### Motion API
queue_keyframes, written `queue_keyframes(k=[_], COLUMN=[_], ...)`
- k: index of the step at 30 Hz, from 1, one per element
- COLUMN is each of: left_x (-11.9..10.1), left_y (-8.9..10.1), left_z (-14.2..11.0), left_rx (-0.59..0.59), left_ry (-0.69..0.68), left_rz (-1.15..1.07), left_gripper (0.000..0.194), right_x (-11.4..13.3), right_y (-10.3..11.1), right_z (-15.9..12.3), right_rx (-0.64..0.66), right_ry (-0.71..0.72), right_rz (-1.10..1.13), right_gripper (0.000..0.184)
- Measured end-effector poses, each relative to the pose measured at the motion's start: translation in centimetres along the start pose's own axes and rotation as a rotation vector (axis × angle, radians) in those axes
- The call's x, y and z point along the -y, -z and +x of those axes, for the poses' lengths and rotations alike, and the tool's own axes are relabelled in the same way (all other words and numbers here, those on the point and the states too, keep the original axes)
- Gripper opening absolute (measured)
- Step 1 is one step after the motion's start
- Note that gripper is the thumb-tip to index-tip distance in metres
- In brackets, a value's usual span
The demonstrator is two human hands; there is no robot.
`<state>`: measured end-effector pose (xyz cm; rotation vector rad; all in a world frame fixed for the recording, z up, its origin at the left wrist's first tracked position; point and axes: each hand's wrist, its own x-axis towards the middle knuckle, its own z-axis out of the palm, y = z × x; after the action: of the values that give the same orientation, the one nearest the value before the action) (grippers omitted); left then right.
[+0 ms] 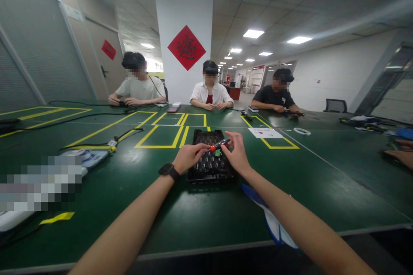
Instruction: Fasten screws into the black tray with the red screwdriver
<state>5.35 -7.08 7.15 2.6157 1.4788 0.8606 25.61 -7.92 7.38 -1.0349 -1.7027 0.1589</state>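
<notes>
Between my two hands is a screwdriver (220, 144) with a dark handle and an orange-red collar, tilted up to the right. My left hand (191, 157), wearing a black watch, pinches its thin end at the collar side. My right hand (238, 154) has its thumb and fingers closed around the handle end. Both hands are above a black tray (211, 177) with rows of small compartments, which look to hold small shiny pieces too fine to name. A small green piece (217, 153) shows just below the screwdriver.
Blue-and-white gloves (274, 223) lie under my right forearm. Yellow tape marks the green table (180, 219). A paper sheet (265, 132) and a white ring (302, 131) are to the right, a cable and pouch (92, 157) left. Several people sit around the table.
</notes>
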Motion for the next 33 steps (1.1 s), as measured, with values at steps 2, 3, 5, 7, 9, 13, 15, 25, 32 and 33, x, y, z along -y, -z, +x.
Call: queue_keyframes(k=[2, 3, 5, 7, 9, 13, 15, 25, 32, 33], left_x=[0.1, 0.2, 0.3, 0.3, 0.2, 0.3, 0.8, 6.4, 5.9, 5.8], left_y=[0.0, -0.1, -0.3, -0.4, -0.3, 0.4, 0.4, -5.1, -4.8, -4.7], left_z=[0.0, 0.0, 0.1, 0.2, 0.4, 0.4, 0.3, 1.1, 1.3, 1.2], left_rx=[-0.022, -0.038, -0.061, -0.059, -0.088, -0.341, -0.434, -0.160, -0.113, -0.109], left_ry=[0.044, 0.052, 0.060, 0.067, 0.063, 0.034, 0.057, 0.462, 0.529, 0.526], left_rz=[0.013, 0.022, 0.048, 0.086, 0.114, 0.093, 0.075, -0.261, -0.327, -0.335], left_gripper=[0.036, 0.036, 0.036, 0.037, 0.037, 0.039, 0.043, 0.044, 0.041, 0.041], right_x=[0.2, 0.2, 0.0, -0.1, -0.3, -0.9, -1.9, -7.7, -9.1, -9.3], right_y=[0.9, 1.2, 1.5, 1.5, 1.5, 1.8, 1.7, 0.3, -0.5, -0.7], right_z=[0.2, 0.3, 0.5, 0.5, 0.5, 0.7, 0.7, 0.3, 0.6, 1.0], right_rx=[0.068, 0.149, 0.335, 0.468, 0.501, 0.401, 0.305, 0.276, 0.291, 0.288], right_ry=[0.158, 0.234, 0.347, 0.391, 0.387, 0.251, 0.069, -0.499, -0.598, -0.610], right_rz=[-0.189, -0.246, -0.309, -0.354, -0.405, -0.418, -0.394, -0.384, -0.332, -0.316], right_gripper=[0.042, 0.038, 0.034, 0.032, 0.031, 0.032, 0.032, 0.030, 0.026, 0.025])
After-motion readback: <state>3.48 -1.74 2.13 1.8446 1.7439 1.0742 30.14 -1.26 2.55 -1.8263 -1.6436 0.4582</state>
